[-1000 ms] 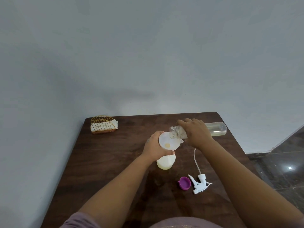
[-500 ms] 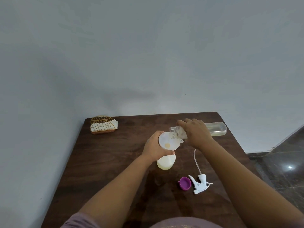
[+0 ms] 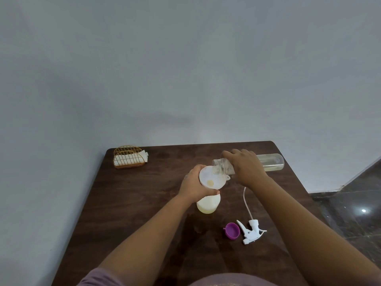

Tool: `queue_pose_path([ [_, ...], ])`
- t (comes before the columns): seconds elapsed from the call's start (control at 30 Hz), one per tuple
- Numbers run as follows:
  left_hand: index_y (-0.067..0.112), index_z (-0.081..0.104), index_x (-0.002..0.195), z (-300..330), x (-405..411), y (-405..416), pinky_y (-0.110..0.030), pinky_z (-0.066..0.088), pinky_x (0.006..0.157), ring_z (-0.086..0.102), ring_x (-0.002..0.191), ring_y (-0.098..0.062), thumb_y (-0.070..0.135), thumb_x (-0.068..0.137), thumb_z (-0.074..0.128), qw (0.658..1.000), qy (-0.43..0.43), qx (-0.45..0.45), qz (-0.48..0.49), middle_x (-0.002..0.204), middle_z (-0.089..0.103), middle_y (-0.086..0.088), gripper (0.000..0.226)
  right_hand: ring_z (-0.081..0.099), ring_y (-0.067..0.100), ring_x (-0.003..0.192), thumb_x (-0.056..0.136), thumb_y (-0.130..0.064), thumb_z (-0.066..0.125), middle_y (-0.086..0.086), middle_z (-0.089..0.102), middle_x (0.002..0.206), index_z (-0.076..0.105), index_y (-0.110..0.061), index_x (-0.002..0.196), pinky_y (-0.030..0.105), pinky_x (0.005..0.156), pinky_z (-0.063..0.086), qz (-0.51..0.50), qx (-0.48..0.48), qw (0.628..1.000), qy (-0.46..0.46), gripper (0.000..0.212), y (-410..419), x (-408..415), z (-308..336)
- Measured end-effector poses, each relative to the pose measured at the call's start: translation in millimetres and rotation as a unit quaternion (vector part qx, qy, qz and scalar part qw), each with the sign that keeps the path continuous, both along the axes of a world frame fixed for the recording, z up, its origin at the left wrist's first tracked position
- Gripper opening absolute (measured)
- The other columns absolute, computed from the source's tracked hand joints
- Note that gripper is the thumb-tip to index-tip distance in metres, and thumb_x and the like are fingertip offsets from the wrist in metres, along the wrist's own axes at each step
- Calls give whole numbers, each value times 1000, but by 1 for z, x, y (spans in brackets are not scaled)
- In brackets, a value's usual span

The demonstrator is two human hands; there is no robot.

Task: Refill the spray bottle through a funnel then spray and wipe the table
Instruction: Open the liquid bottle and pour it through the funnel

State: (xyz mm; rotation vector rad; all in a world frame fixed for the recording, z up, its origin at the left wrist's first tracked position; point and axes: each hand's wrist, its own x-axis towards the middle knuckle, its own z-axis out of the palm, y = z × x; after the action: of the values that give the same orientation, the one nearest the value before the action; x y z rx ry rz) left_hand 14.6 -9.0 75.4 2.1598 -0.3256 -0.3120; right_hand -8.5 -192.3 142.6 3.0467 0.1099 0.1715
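A white funnel sits in the neck of the translucent spray bottle, which stands upright on the dark wooden table and holds pale yellow liquid. My left hand grips the bottle's neck just under the funnel. My right hand grips a clear refill bottle, tipped on its side with its open mouth over the funnel's rim. A little yellow liquid lies at the funnel's bottom. The white trigger sprayer head with its long tube lies on the table to the right.
A purple cap lies beside the sprayer head. A gold wire holder with white napkins stands at the table's back left corner. A grey wall runs behind and left of the table. Dark tiled floor shows to the right.
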Motion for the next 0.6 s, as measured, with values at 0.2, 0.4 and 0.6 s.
queue_pose_path([
  [0.2,32,46,125,-2,0,0,-39,54,92,54,109,-14,41,54,90,1000,2,-1,-1,122,55,11,84,57,21,89,74,-27,72,-4,60,100,49,-32,120,32,80,43,1,-1,1000,-3,52,1,-2,2],
  [0.4,33,45,126,-1,-1,0,-36,54,92,54,108,-14,41,56,90,1000,-3,5,-1,123,54,12,83,56,21,89,75,-29,73,-3,60,100,48,-32,122,32,81,43,2,-7,1000,-3,54,1,-3,1],
  [0.6,35,45,124,-2,-1,0,-38,55,90,55,107,-14,43,54,90,1000,-1,5,0,121,55,12,83,56,21,89,75,-30,74,-3,60,101,48,-31,122,32,81,43,5,-6,1000,-8,54,2,-4,4],
])
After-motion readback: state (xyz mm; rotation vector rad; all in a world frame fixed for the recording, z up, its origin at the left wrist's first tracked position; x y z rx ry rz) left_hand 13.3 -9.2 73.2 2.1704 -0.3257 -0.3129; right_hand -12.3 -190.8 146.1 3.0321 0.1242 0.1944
